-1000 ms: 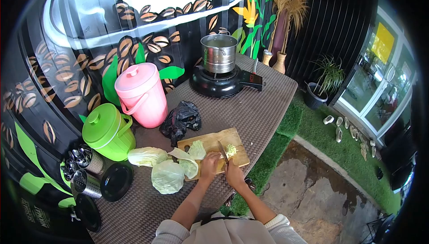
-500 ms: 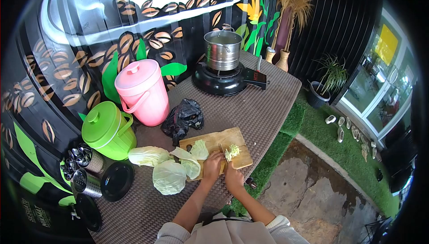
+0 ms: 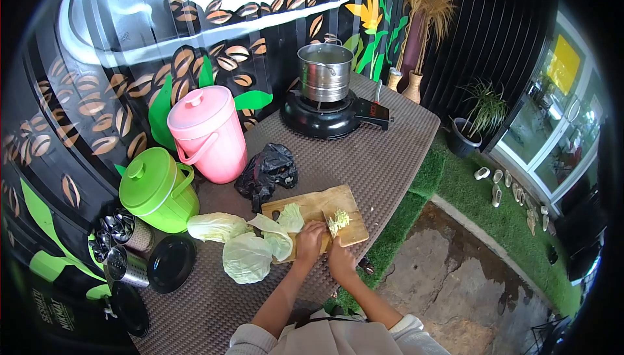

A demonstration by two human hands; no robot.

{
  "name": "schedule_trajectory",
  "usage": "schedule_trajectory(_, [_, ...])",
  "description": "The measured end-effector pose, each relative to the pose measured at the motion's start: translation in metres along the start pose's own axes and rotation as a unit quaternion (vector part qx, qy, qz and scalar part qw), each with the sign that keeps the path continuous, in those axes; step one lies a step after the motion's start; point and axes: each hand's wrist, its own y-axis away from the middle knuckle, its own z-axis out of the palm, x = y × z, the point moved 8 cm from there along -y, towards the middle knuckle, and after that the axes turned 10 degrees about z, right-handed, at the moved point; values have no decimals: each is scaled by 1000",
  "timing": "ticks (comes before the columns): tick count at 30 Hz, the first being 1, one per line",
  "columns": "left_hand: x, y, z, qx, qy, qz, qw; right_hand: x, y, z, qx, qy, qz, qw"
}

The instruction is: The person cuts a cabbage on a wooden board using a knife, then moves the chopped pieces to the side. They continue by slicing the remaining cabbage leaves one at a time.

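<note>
On the wooden cutting board [image 3: 300, 207], my left hand [image 3: 310, 240] is closed, fingertips curled down over cabbage that is mostly hidden beneath them. My right hand [image 3: 341, 261] is wrapped round the handle of a knife [image 3: 328, 221], whose thin blade stands just right of my left fingertips. Against the blade's right side lies a small heap of shredded cabbage [image 3: 339, 220]. Loose pale green cabbage leaves [image 3: 278, 244] overlap the board's left edge. A larger cabbage leaf [image 3: 247, 259] and a partial cabbage head [image 3: 216, 226] rest on the table left of it.
Behind the board lies a black plastic bag [image 3: 268, 172]. A metal pot [image 3: 325, 76] stands on a black portable stove [image 3: 318, 118] at the back. Pink [image 3: 208, 137] and green lidded buckets [image 3: 159, 189], a black plate [image 3: 171, 264] and cutlery holders [image 3: 127, 266] line the left.
The knife blade has shifted slightly and its flat shows more beside the shreds. Both hands stay in nearly the same place; the whole view has moved a little.
</note>
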Motion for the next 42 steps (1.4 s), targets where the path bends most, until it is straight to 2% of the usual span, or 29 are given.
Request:
schedule_trajectory(2, [-2,1,-2,-2,8,-33,999,2,-9,10,16,2,-20,1000])
schedule_trajectory(8, [-6,1,-1,8,27,-50,998,-15,-16,-11,-17,21,-84,996])
schedule_trajectory(11, [-9,3,1,-1,37,-37,999,-7,-9,-3,0,8,-40,999])
schedule_trajectory(15, [-9,1,0,-9,44,-54,998,-6,-16,9,19,28,-29,999])
schedule_trajectory(21, [1,-1,-8,11,55,-26,998,-16,-13,-1,15,64,-122,990])
schedule_trajectory(23, [-4,1,-6,17,65,-46,997,-5,-10,6,10,41,-44,998])
schedule_trajectory(30, [-8,1,-2,9,69,-48,996,-5,-16,3,14,25,-47,998])
schedule_trajectory(33, [-15,3,0,5,61,-80,995,-9,-18,3,22,37,-94,995])
schedule_trajectory(36, [-14,1,1,-2,61,-55,997,-8,-6,6,36,46,-87,994])
schedule_trajectory(38, [-13,2,-2,3,48,-59,997,-1,-5,15,38,32,-35,998])
schedule_trajectory(42, [-13,3,0,-8,63,-49,997,-7,-20,12,44,28,-59,997])
